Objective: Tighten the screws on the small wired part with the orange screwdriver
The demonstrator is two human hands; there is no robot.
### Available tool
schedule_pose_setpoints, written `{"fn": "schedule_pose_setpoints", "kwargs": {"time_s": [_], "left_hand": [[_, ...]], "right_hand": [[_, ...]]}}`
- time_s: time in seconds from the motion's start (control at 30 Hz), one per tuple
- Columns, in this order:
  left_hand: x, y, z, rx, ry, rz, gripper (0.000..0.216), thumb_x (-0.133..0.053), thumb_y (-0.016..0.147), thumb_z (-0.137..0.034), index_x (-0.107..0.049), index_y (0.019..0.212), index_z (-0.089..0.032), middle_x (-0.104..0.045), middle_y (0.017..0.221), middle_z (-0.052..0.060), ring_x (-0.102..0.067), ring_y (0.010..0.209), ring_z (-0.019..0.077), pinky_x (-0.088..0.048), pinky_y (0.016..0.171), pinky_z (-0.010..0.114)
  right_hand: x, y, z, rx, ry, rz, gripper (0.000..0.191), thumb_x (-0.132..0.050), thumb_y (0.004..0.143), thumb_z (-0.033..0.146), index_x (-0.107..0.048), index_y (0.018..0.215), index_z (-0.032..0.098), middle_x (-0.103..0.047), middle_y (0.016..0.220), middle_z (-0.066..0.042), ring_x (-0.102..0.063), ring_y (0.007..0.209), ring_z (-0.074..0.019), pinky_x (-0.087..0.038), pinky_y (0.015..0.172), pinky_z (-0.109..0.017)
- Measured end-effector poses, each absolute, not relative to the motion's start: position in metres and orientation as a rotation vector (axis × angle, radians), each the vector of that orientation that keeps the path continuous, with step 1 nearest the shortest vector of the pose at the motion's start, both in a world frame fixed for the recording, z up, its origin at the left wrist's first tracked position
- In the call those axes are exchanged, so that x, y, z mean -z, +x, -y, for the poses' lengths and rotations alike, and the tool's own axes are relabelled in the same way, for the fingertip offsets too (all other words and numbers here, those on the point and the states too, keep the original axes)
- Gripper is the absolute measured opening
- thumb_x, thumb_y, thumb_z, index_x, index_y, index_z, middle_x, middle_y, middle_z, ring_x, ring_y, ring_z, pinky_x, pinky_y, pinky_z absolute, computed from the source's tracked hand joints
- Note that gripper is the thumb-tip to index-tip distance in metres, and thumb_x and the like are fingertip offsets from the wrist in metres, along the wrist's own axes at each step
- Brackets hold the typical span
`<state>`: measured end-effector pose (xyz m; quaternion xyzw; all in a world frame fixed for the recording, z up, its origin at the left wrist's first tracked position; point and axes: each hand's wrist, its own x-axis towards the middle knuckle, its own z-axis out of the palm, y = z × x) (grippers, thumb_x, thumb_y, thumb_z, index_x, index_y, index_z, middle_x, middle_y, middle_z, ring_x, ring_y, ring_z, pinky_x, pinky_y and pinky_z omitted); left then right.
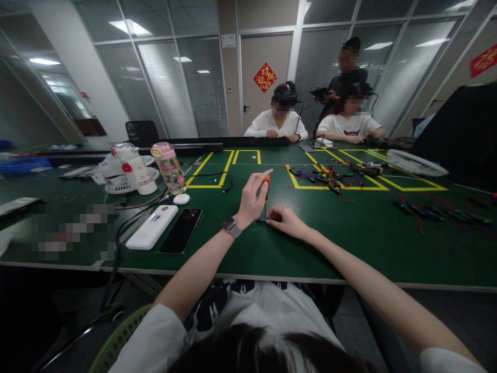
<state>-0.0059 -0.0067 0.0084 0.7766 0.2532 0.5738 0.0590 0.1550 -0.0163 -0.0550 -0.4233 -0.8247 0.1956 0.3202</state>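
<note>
Upright over the green tabletop stands a screwdriver (267, 189) with an orange handle and a thin dark shaft. My left hand (253, 197), wearing a watch (232, 226), has its thumb and fingers around the handle, with the fingers partly stretched upward. The shaft's lower end meets a small circuit board (262, 220) lying on the table; the exact contact point is too small to make out. My right hand (288, 221) pinches the board's right side with bent fingertips, its forearm resting low over the table edge.
A white power bank (152, 227), a phone (180, 231), an earbud case (181, 199) and bottles (171, 168) stand left. Bundles of wired boards (330, 177) lie right, inside and near yellow tape. Across the table sit two people (276, 124); another person stands behind.
</note>
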Motion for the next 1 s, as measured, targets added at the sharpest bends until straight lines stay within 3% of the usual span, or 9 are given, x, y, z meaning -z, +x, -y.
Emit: {"fn": "schedule_pose_setpoints", "kwargs": {"time_s": [0.13, 0.47, 0.7, 1.0], "left_hand": [[-0.009, -0.006, 0.0058, -1.722, 2.344, -0.732, 0.034, -0.035, 0.098, -0.022, -0.048, 0.129, -0.021, -0.059, 0.115, 0.008, -0.056, 0.107, 0.016, -0.045, 0.093, 0.032], [-0.0085, -0.0038, 0.0047, -1.905, 2.321, -0.831, 0.019, -0.065, 0.084, -0.028, -0.063, 0.101, -0.021, -0.053, 0.084, 0.0, -0.052, 0.077, 0.0119, -0.046, 0.073, 0.024], [-0.0089, -0.005, 0.0062, -1.753, 2.323, -0.74, 0.03, -0.037, 0.098, -0.022, -0.053, 0.123, -0.021, -0.06, 0.104, 0.005, -0.057, 0.097, 0.0138, -0.045, 0.087, 0.028], [-0.0102, -0.0058, 0.0026, -1.789, 2.312, -0.792, 0.023, -0.055, 0.09, -0.021, -0.059, 0.112, -0.021, -0.062, 0.093, 0.001, -0.057, 0.082, 0.0112, -0.046, 0.078, 0.024]], "right_hand": [[0.0551, 0.1552, 0.0164, -0.501, -1.103, 2.182, 0.007, -0.061, 0.076, 0.015, -0.063, 0.083, 0.015, -0.058, 0.076, -0.001, -0.052, 0.065, -0.0128, -0.041, 0.062, -0.025], [0.0588, 0.156, 0.0147, -0.5, -1.097, 2.184, 0.008, -0.061, 0.076, 0.013, -0.063, 0.084, 0.015, -0.058, 0.078, -0.002, -0.052, 0.065, -0.0118, -0.041, 0.062, -0.024], [0.0573, 0.1552, 0.0154, -0.506, -1.096, 2.176, 0.007, -0.062, 0.077, 0.015, -0.063, 0.083, 0.015, -0.057, 0.078, -0.002, -0.052, 0.065, -0.0119, -0.042, 0.062, -0.024], [0.0577, 0.1553, 0.0155, -0.5, -1.097, 2.176, 0.008, -0.061, 0.076, 0.015, -0.064, 0.084, 0.015, -0.057, 0.077, -0.002, -0.052, 0.064, -0.0118, -0.042, 0.062, -0.025]]}}
